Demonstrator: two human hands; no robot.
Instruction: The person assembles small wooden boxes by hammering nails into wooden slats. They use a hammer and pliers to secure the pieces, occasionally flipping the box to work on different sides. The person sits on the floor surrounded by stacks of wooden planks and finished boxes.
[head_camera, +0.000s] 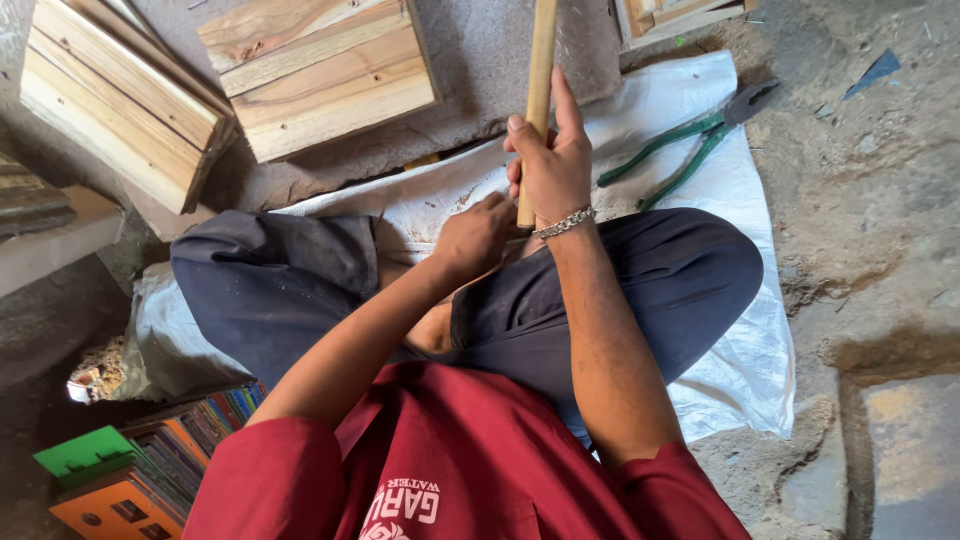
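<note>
Gripping the upright wooden stick (538, 90) near its lower end, right hand (552, 172) is clamped on it, left hand (476, 236) curled at its base above the lap; stick may slip toward green pliers (680, 155) on white sack (745, 300).

No packages, labels, signs or screens (none anywhere)

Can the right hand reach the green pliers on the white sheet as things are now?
Probably yes, but not at once: the right hand is closed around the wooden stick. The green pliers lie uncovered just beside it on the white sheet.
</note>
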